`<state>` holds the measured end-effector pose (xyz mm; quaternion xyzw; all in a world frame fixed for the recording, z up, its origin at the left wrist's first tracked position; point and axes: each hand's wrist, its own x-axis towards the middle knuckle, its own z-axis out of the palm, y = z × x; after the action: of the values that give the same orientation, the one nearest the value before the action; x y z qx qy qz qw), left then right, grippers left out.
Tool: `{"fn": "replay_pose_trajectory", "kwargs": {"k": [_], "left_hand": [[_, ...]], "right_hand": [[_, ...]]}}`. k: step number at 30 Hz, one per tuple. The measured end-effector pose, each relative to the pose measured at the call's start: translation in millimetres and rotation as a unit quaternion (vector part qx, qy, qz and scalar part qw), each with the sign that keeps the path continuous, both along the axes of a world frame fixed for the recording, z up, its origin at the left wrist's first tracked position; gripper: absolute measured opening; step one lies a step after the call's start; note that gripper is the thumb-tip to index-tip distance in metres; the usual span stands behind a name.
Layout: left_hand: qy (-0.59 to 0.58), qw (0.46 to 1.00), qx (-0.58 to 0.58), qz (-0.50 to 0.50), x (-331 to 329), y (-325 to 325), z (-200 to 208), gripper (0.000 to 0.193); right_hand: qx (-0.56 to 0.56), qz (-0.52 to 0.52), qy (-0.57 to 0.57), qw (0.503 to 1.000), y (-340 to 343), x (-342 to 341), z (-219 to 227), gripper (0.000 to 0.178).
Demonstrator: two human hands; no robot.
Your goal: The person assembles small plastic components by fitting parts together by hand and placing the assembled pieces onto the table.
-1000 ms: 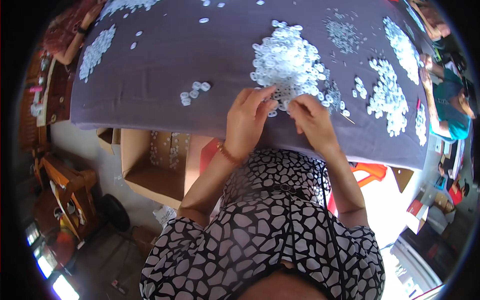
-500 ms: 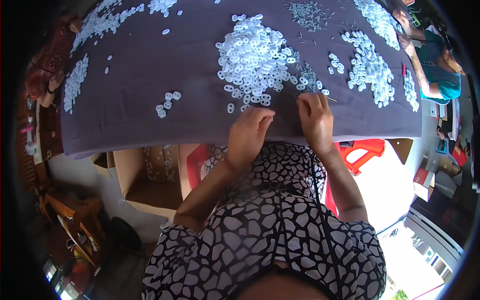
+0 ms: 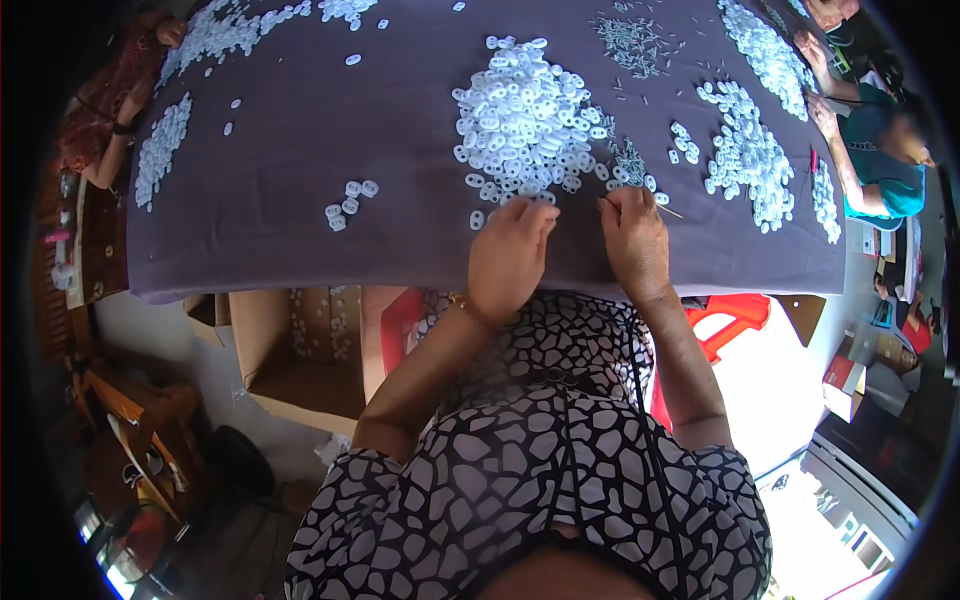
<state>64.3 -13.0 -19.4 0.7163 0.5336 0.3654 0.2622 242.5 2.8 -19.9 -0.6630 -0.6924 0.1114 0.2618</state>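
Observation:
My left hand point(image 3: 508, 258) is closed with thumb and fingertips pinched together at the near edge of a big heap of white oval two-holed plastic pieces point(image 3: 520, 115). What it pinches is too small and hidden to make out. Beside it on the right, my right hand point(image 3: 636, 245) is also closed, its fingers curled around a thin rod point(image 3: 672, 211) whose end sticks out on the right. Just beyond that hand lies a small pile of grey metal pins point(image 3: 628, 160), with several white pieces around it.
A dark cloth covers the table point(image 3: 270, 240). More white pieces point(image 3: 750, 160) lie right, left and at the far edge; a larger pin pile point(image 3: 635, 48) is farther back. People sit at both sides. An open cardboard box point(image 3: 300, 385) stands below the table's left front.
The whole view has shifted slightly, so table things appear a little to the right. My left hand stays pinched and has turned a bit; the right hand keeps its closed hold on the rod.

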Motion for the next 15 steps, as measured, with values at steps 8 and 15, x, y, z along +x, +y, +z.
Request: {"fn": "replay_pose_trajectory", "kwargs": {"k": [8,15], "left_hand": [[-0.079,0.996,-0.035,0.024,-3,4,7,0.010],[-0.250,0.949,-0.193,0.011,3,-5,-1,0.013]], "right_hand": [[0.021,0.022,0.036,0.999,-6,4,8,0.009],[0.051,-0.019,0.023,0.998,-5,-8,0,0.009]]}}
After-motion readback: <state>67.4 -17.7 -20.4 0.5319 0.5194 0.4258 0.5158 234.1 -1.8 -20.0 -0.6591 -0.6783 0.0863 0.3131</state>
